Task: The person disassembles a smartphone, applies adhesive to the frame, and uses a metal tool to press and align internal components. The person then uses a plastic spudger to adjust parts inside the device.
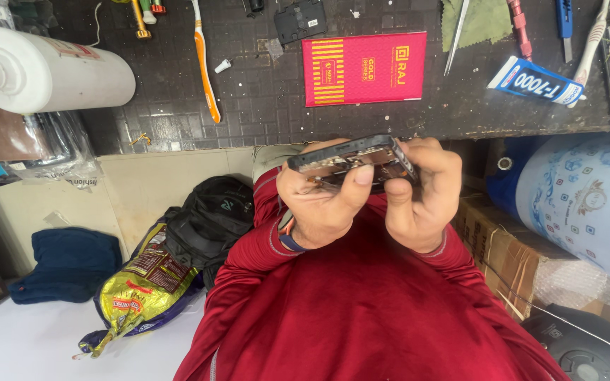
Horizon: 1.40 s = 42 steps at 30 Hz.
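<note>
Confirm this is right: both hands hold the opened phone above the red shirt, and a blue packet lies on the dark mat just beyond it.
Not quite. The packet on the dark mat is red with yellow stripes, not blue, as the head view shows. The rest stands: the left hand and right hand hold the opened phone above the red shirt.

The counter is a dark, worn top marked in small squares. A red and yellow striped packet lies flat near its middle. Left of the packet lies an orange-handled toothbrush, and well beyond that a big white bottle on its side. Just above the packet sits a small black plastic part. To the packet's right lie tweezers across a green cloth, then a blue and white glue tube.
</note>
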Available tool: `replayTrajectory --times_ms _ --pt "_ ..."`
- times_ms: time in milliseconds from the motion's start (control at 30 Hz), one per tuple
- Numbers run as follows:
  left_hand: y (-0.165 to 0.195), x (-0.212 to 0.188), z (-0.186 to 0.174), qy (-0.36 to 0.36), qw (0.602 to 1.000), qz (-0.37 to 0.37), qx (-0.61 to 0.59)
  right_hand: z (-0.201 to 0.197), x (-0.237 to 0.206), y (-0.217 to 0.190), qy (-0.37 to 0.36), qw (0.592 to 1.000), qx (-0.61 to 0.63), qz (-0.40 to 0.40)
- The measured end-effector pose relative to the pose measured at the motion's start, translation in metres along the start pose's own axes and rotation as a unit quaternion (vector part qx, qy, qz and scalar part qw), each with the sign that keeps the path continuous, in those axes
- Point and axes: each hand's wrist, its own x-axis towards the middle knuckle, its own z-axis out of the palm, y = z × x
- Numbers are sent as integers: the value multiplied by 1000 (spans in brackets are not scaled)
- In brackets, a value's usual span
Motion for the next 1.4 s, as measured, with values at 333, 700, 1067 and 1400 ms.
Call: replayTrajectory --times_ms 333,700,1067,1400 --pt "-11 47 -8 -190 936 -16 -295 -39 18 -15 -141 935 206 251" --pt "-35 100 -15 -420 848 79 -313 -53 15 9 -304 861 282 295" --pt "-30 102 -12 -432 841 66 -320 -53 18 8 -309 851 295 306" --pt "-21 102 -17 -397 885 118 -212 -54 25 -3 -314 847 279 325"
